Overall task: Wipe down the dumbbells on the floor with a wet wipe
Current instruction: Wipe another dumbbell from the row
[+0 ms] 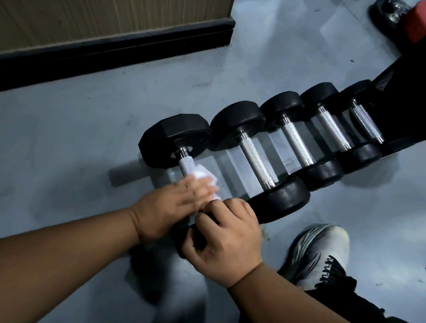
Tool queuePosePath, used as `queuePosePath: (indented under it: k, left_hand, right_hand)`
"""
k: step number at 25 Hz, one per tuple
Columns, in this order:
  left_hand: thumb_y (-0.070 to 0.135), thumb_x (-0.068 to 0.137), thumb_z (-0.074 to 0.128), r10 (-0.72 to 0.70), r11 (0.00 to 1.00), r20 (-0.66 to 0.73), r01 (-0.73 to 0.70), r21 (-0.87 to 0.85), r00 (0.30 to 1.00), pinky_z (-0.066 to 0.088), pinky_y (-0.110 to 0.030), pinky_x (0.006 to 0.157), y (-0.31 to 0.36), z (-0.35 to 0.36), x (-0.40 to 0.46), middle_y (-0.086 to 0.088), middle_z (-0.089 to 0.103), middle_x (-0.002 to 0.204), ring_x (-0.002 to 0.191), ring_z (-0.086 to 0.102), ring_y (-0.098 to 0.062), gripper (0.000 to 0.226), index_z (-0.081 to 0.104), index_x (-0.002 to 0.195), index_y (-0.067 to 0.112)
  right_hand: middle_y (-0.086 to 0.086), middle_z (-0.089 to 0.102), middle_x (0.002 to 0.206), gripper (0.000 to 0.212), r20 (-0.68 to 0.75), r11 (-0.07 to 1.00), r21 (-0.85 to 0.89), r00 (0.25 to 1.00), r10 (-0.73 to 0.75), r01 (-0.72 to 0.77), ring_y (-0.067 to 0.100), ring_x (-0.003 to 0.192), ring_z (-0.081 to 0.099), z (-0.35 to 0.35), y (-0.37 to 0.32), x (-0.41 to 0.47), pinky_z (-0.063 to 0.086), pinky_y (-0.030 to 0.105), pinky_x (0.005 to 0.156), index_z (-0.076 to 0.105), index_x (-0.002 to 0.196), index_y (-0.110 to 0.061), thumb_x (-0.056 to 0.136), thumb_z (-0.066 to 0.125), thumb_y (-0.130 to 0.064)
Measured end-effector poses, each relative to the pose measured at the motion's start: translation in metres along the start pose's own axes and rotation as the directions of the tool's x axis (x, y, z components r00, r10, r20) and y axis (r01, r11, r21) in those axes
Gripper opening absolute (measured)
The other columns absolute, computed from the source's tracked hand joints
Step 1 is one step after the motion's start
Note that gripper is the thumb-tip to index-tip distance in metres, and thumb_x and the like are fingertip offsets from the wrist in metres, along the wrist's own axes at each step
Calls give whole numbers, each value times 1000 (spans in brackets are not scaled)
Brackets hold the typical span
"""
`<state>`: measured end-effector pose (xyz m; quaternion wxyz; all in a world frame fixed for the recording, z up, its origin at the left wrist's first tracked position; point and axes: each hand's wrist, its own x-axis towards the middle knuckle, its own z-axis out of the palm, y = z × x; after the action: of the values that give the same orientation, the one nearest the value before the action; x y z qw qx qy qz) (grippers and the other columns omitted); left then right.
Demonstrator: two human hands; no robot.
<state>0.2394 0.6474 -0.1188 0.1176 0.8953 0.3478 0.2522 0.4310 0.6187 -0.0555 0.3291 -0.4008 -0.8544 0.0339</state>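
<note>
Several black dumbbells with knurled steel handles lie side by side on the grey floor (109,130), running from the middle toward the upper right. The nearest, leftmost dumbbell (176,139) has a hexagonal far head. My left hand (174,206) grips its handle through a white wet wipe (202,174), which sticks out past my fingers. My right hand (227,239) curls over the near head of this same dumbbell and hides most of it. The second dumbbell (254,159) lies just to the right, untouched.
A wood-panelled wall with a black skirting board (109,47) runs along the upper left. A black bench frame (415,94) covers the row's far end. My right shoe (318,252) stands beside the near dumbbell heads. A red weight (425,19) is at the top right.
</note>
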Motion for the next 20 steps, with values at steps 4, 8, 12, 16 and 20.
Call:
queuePosePath:
  k: [4,8,12,16,20]
  left_hand:
    - [0,98,47,119,993,66,-118,-14,991,28,-49,125,-14,-14,-6,-18,43,159,152,34,-31,51,48,149,-2]
    - [-6,95,20,-172,984,-22,173,36,985,34,-55,120,-29,-25,-12,-24,46,155,149,38,-40,58,50,144,-8]
    - [25,111,35,-18,998,99,24,-63,995,14,-34,129,10,-14,-32,-2,34,165,156,24,-14,48,39,157,12]
    - [-1,95,38,-58,997,96,63,-45,994,26,-47,125,-12,-26,-26,-16,42,160,153,33,-30,55,47,150,-1]
    - [-11,85,35,-151,988,46,150,31,987,33,-55,121,-16,-29,-24,-20,41,159,152,33,-37,64,46,149,-6]
  right_hand:
    - [5,58,74,22,2,999,-32,1000,-24,24,30,67,48,4,-10,0,44,40,69,61,67,-15,83,68,-29]
    - [3,55,72,24,-5,996,-63,998,-64,64,28,65,47,11,-25,-3,43,38,67,56,66,-16,84,67,-28]
    - [4,59,74,19,-10,994,-69,996,-84,83,30,71,56,18,-37,-6,49,38,76,62,68,-17,84,68,-26]
    - [2,55,73,20,-11,991,-106,996,-85,83,28,67,51,16,-40,-3,46,37,73,60,66,-18,82,68,-27]
    - [1,54,73,21,8,989,-119,996,-88,88,27,67,49,14,-42,-3,46,37,71,58,66,-18,81,69,-27]
